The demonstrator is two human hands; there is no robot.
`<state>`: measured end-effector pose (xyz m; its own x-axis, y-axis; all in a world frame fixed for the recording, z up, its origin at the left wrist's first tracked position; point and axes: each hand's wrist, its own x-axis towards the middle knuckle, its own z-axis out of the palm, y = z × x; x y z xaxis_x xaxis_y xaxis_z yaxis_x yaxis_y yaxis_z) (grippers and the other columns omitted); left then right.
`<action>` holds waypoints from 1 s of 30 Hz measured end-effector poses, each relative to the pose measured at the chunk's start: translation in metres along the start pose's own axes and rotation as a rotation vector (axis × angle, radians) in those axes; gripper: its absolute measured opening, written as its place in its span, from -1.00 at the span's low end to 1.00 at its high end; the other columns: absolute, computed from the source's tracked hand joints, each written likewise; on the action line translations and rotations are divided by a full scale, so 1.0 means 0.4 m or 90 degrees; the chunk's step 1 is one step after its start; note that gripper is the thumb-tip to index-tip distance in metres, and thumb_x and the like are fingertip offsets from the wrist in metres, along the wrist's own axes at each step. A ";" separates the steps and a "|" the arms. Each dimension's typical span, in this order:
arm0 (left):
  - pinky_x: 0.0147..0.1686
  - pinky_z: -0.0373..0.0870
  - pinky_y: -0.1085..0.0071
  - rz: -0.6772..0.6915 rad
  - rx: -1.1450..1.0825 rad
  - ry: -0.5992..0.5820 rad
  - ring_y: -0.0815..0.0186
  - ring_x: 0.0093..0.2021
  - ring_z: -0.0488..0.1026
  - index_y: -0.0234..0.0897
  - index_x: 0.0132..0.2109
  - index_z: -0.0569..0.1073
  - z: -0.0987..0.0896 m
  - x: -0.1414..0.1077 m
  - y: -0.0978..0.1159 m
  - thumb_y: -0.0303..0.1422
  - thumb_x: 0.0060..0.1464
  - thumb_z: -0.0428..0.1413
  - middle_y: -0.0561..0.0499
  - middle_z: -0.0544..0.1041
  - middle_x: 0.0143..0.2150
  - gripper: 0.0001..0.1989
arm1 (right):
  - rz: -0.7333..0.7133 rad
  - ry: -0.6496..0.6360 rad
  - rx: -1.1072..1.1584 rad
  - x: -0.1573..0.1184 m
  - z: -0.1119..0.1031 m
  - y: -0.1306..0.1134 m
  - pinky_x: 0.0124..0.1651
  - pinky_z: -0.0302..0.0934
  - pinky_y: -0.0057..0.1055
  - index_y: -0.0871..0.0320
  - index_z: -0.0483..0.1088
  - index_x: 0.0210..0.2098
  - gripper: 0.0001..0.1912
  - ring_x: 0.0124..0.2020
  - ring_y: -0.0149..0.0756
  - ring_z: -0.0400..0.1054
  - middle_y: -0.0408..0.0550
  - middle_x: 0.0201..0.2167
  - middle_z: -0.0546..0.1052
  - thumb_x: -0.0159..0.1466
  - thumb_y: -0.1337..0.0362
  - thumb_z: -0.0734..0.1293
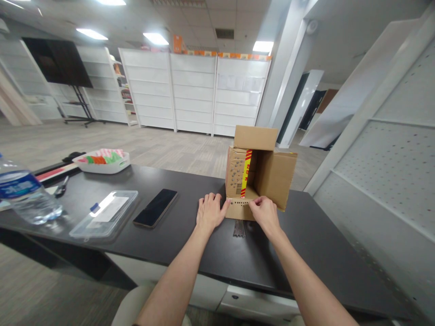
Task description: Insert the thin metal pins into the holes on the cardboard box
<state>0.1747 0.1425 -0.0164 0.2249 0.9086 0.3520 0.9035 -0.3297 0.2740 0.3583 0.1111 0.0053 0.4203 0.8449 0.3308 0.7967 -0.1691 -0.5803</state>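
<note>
An open cardboard box (237,174) lies on its side on the dark table, its mouth towards me. Its lower flap (238,213) rests on the tabletop and has a row of small dark holes. My left hand (210,211) lies spread on the table, its thumb at the flap's left edge. At the flap's right side my right hand (265,213) is closed, thumb and forefinger pinched together; anything between them is too small to make out. Several screws or nails (239,228) lie side by side just in front of the flap.
Left of my hands, a black phone (155,208) and a clear plastic case (105,215) lie on the table (190,181). Farther left are a water bottle (27,194) and a white basket (105,167) of colourful items. A white perforated panel (390,181) stands at right.
</note>
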 end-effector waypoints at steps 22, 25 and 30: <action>-0.04 0.14 0.19 0.008 0.001 0.014 0.13 -0.05 0.31 -0.22 -0.13 0.41 -0.001 -0.001 -0.001 0.04 0.21 -0.30 -0.13 0.43 -0.14 -0.46 | -0.059 0.075 0.096 -0.038 -0.046 -0.018 -0.38 0.12 -0.40 0.11 0.27 -0.42 -0.89 -0.49 -0.25 0.29 -0.10 -0.54 0.42 0.06 0.23 0.20; -0.04 0.14 0.19 0.007 0.004 0.014 0.13 -0.06 0.31 -0.22 -0.13 0.41 0.001 0.000 -0.002 0.04 0.22 -0.30 -0.13 0.43 -0.14 -0.46 | -0.053 0.090 0.138 -0.064 -0.061 -0.011 -0.37 0.13 -0.42 0.11 0.28 -0.41 -0.88 -0.48 -0.28 0.30 -0.13 -0.53 0.42 0.08 0.21 0.22; -0.06 0.15 0.20 0.015 0.005 0.020 0.14 -0.07 0.31 -0.23 -0.13 0.42 0.003 0.001 -0.004 0.03 0.22 -0.32 -0.12 0.43 -0.14 -0.44 | -0.052 0.072 0.193 -0.121 -0.059 0.019 -0.37 0.14 -0.44 0.13 0.29 -0.41 -0.85 -0.50 -0.32 0.28 -0.14 -0.53 0.41 0.13 0.17 0.24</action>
<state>0.1738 0.1436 -0.0180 0.2346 0.8920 0.3864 0.9010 -0.3487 0.2581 0.3541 0.0569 0.0023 0.4188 0.7851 0.4564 0.6712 0.0709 -0.7378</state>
